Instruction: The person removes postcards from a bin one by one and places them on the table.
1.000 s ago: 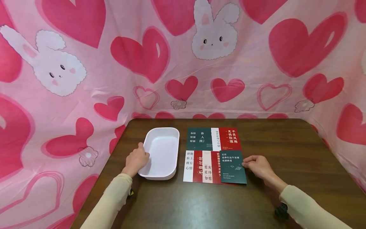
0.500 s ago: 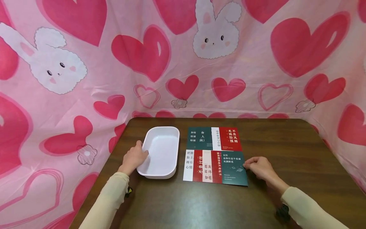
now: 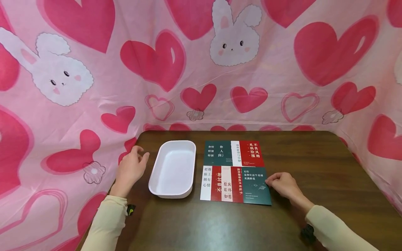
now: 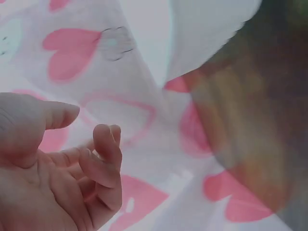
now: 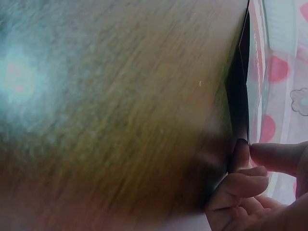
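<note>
With thumb and forefinger my right hand (image 3: 285, 186) pinches the right edge of a dark green card (image 3: 255, 190) printed with white characters. In the right wrist view, the thumb (image 5: 279, 156) lies on one face of the card and a fingertip on the other. This card is at the right end of the front row of overlapping printed cards, beside a red card (image 3: 236, 174) with white print. To the left, my left hand (image 3: 130, 170) is raised with relaxed, bent fingers and holds nothing. It is just left of a white rectangular tray (image 3: 172, 193), apart from its rim.
Behind the front row lies a second row, with a green card (image 3: 216, 158) and a red card (image 3: 255, 161). The dark wooden table (image 3: 201, 226) meets a pink curtain (image 3: 213, 76) with hearts and rabbits at its back and left.
My left hand has let go of the tray's left rim and moved left. The green card in my right hand has shifted slightly down and right, now lining up beside the red card.
</note>
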### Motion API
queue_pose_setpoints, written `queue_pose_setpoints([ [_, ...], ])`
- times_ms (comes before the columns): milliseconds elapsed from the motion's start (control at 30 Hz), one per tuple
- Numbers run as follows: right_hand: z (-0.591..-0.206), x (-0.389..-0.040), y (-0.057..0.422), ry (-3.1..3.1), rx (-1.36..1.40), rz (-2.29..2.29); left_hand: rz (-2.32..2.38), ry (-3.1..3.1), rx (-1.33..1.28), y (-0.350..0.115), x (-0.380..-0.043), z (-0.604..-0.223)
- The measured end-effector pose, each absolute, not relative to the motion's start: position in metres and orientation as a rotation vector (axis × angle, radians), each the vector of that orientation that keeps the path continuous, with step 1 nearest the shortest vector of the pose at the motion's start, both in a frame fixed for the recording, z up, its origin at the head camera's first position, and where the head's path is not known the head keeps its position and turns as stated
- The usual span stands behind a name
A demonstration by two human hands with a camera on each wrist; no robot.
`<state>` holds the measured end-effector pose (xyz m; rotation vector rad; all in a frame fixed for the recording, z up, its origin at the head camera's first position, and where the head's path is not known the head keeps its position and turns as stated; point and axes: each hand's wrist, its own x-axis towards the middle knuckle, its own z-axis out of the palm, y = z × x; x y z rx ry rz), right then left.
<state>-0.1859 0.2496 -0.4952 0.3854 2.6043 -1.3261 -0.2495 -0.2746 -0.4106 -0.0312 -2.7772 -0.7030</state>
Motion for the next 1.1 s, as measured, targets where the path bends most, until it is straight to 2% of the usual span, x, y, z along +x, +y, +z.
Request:
queue_pose_setpoints([
  [600, -0.490, -0.186, 0.250, 2.622, 0.350, -1.299, -0.702, -2.650, -0.120, -0.246, -0.214, -0.382],
  [1100, -0.492, -0.189, 0.243, 2.668, 0.357, -1.233, -0.759, -2.659, -0.101, -0.236, -0.215, -0.382],
])
